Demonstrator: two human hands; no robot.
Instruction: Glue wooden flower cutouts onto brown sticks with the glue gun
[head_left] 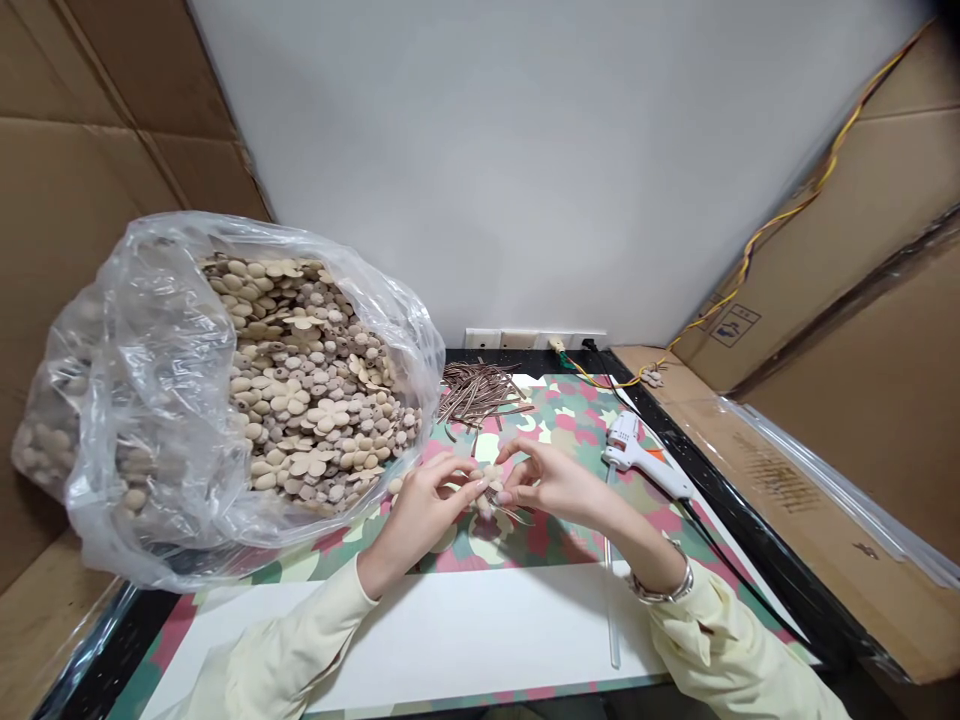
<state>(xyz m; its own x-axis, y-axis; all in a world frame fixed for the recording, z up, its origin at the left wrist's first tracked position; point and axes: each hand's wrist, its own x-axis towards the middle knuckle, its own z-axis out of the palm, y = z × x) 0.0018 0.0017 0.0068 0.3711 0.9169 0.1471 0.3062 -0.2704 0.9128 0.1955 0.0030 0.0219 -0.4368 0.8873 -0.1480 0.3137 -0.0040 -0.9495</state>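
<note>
Both hands meet over the camouflage-patterned mat (555,430), with a small beige flower (493,476) between their fingertips. My left hand (424,505) pinches the flower's left side with thumb and fingers. From the other side, my right hand (551,482) has its thumb and forefinger closed on the flower's right edge. Below the fingertips, small pale pieces and thin strip ends show, partly hidden by the hands. To the left, a clear plastic bag (161,400) gapes open, full of beige and greyish flower shapes (307,410).
A pile of thin brown strips (484,395) lies behind the hands. A white glue gun (637,455) rests at right with its black cable, near a clear glue stick (611,610). Sockets (517,341) line the wall. Cardboard (847,260) flanks the table; white paper (480,640) lies in front.
</note>
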